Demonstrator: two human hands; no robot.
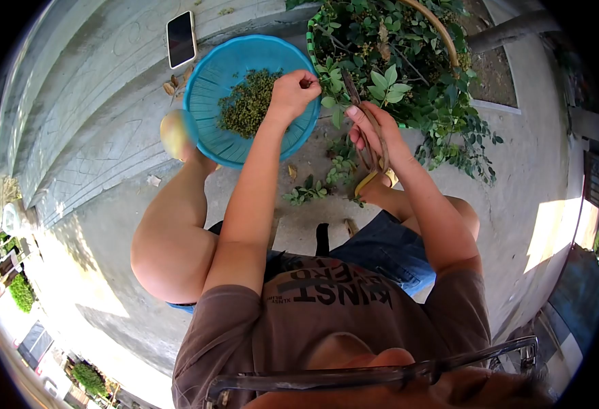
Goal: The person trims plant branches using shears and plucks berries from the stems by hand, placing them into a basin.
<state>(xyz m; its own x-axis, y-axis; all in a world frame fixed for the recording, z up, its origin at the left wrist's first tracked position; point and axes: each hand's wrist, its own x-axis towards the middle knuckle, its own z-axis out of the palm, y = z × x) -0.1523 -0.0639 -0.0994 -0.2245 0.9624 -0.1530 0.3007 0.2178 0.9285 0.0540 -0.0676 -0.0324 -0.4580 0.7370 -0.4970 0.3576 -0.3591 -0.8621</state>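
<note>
Grey concrete (518, 157) surrounds us, a phone (181, 39) lying near the blue basin (207, 95), which holds small green clusters (241, 105). Our left hand (291, 95) is closed over its edge — on what, we cannot tell. Our right grips brown stems (352, 87) beside leafy branches (460, 116); fine fingerwork here seems to call for that steady hold.

Both arms reach forward, left hand (295, 93) pinched, right hand (374, 131) curled, thumb extended.
</note>
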